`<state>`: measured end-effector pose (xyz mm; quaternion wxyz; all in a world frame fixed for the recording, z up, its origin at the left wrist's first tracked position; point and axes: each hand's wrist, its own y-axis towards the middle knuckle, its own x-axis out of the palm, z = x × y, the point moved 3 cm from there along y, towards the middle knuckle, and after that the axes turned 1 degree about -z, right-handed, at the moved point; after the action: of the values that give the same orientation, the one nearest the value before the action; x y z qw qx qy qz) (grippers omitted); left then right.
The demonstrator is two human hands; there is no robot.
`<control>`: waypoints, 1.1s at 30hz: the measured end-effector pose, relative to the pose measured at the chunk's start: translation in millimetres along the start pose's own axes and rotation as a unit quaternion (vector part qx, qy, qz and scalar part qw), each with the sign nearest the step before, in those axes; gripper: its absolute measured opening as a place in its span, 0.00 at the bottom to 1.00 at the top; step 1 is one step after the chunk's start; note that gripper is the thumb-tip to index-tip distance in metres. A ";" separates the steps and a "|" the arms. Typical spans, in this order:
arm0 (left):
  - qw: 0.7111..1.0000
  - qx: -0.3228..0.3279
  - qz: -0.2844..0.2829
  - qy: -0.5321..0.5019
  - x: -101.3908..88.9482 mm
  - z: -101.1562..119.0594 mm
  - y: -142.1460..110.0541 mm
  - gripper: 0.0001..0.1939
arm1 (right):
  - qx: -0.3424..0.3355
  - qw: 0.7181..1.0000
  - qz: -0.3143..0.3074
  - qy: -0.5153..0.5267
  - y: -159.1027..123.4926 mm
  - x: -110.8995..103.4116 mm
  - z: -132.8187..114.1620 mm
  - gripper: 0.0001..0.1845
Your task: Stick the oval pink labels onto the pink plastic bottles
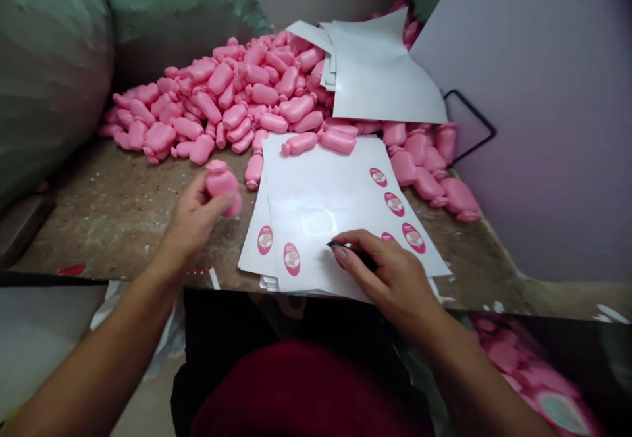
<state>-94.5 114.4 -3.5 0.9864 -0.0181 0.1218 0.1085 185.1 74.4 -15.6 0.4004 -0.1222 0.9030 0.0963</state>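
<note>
Pink bottle (223, 183) — between fingers (215, 209) of the left hand (187, 221).

- A single view, from a camera on the person's head, facing forward and down.
- Nearest, at the bottom edge: the wearer's red top (316, 391), seen from above.
- Close by, around mid-height: the left hand (190, 220) and right hand (395, 276), forearms entering from lower left and lower right.
- Farther off, across the worktable (99, 190): heaped pink bottles (222, 81), toward the top.
</note>
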 end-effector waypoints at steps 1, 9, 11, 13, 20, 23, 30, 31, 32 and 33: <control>0.990 -0.051 -0.040 -0.127 21.7 2.2 -14.4 0.24 | -0.027 0.999 -0.001 -0.024 2.3 4.3 -6.6 0.11; 0.896 -0.189 -0.034 -0.401 87.2 -6.3 -39.3 0.14 | -0.092 0.977 0.004 -0.191 14.7 34.8 -22.8 0.09; 0.899 -0.190 -0.033 -0.394 86.2 -8.3 -37.5 0.13 | -0.101 0.973 0.012 -0.207 14.1 35.0 -21.7 0.09; 0.899 -0.190 -0.032 -0.392 85.7 -8.7 -37.6 0.12 | -0.107 0.971 0.019 -0.215 13.1 34.8 -21.3 0.10; 0.898 -0.190 -0.044 -0.395 88.3 -8.9 -39.0 0.14 | -0.105 0.973 0.041 -0.199 14.9 37.6 -23.4 0.09; 0.896 -0.195 -0.047 -0.396 87.9 -8.8 -38.7 0.14 | -0.090 0.981 0.037 -0.167 17.3 34.7 -22.2 0.08; 0.883 -0.223 -0.006 -0.414 85.2 -8.7 -37.9 0.12 | -0.083 0.982 0.012 -0.172 16.7 28.8 -16.8 0.07; 0.882 -0.226 -0.004 -0.413 85.3 -8.4 -37.8 0.13 | -0.087 0.979 0.016 -0.186 16.8 30.1 -17.5 0.07; 0.882 -0.228 -0.004 -0.412 85.5 -8.0 -37.7 0.13 | -0.091 0.976 0.017 -0.197 17.3 31.8 -18.5 0.07; 0.883 -0.228 -0.005 -0.411 85.7 -7.5 -37.7 0.12 | -0.092 0.974 0.015 -0.205 18.3 33.7 -19.7 0.07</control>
<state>-6.8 95.1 -31.4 0.9170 -0.1969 -0.3230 0.1263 144.0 81.6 -26.3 0.5630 -0.1226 0.7905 0.2078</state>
